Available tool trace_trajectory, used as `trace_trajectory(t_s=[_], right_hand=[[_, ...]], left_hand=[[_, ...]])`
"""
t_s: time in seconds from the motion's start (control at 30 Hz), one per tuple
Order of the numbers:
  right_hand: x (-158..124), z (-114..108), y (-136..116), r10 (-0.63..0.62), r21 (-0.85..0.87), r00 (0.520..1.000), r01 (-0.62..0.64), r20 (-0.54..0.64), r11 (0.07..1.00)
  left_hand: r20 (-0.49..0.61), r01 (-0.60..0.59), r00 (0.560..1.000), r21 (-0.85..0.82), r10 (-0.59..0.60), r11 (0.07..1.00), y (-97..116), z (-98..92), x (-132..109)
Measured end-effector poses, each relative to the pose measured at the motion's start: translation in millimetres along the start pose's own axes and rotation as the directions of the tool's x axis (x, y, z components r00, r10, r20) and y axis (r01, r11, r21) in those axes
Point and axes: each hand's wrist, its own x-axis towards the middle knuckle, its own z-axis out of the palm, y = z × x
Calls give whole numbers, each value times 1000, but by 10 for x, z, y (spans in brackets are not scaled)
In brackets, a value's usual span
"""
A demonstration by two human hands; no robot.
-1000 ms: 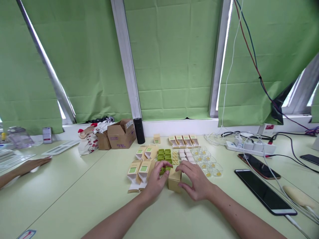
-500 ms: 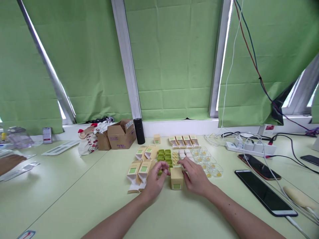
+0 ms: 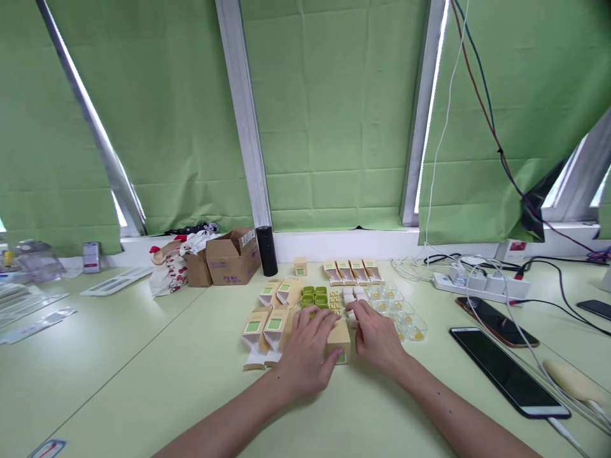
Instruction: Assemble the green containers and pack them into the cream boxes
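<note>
A small tan cardboard box point(image 3: 339, 337) with a green label stands closed before me. My left hand point(image 3: 308, 353) is wrapped over its left side, thumb at the front and fingers on the far edge. Close by on the right is my right hand point(image 3: 379, 334), its fingers curled over white cube-shaped pieces point(image 3: 351, 298); whatever its fingertips hold is hidden. Beyond my hands lie green square cups point(image 3: 315, 294) and small yellow pieces point(image 3: 335, 302). Open-flapped boxes point(image 3: 254, 327) stand to the left, and clear containers with yellow bits point(image 3: 391, 305) to the right.
More open boxes point(image 3: 353, 271) and a single small box point(image 3: 300, 266) stand farther back. A brown carton point(image 3: 233, 257) and a black cylinder point(image 3: 266, 251) are at the back left. Two phones point(image 3: 508, 372), cables and a power strip point(image 3: 477, 286) occupy the right.
My left hand has moved right and closed over the box's left side. The right hand has shifted slightly, its fingers more curled. Another person's hand at far left has left view.
</note>
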Motion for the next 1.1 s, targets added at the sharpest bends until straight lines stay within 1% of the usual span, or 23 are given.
trace_trajectory(t_s=[0.17,0.23,0.33,0.4,0.67,0.8,0.83,0.9,0.97,1.03,1.1], right_hand=[[1,-5,-14,23,-14,999,-22,27,1000],[1,-14,-24,40,-17,998,-39,40,999],[4,-36,-41,59,-27,997,-58,58,998],[7,-50,-51,68,-37,996,-66,63,997],[17,-75,-59,73,-49,994,-69,76,996],[16,-74,-50,75,-49,995,-71,68,996],[16,-73,-49,75,-49,995,-72,66,996],[18,-76,-51,77,-53,995,-73,65,996],[20,-83,-60,82,-60,994,-78,69,995],[22,-91,-70,85,-64,994,-80,75,995],[21,-95,-78,81,-59,994,-76,78,995]], left_hand=[[120,-40,992,132,24,990,63,-35,127],[172,-59,985,210,23,976,94,-70,193],[273,-87,962,363,-17,928,149,-125,294],[333,-108,942,425,-44,899,177,-153,360],[434,-110,895,436,-101,893,203,-213,542],[484,-77,865,397,-137,915,141,-315,648],[485,-66,863,381,-138,922,98,-360,695],[444,-52,889,351,-117,935,-32,-464,822],[362,-36,927,352,-101,935,-222,-568,990],[247,-17,965,375,-82,927,-458,-648,1180],[142,-2,988,421,-64,907,-719,-688,1359]])
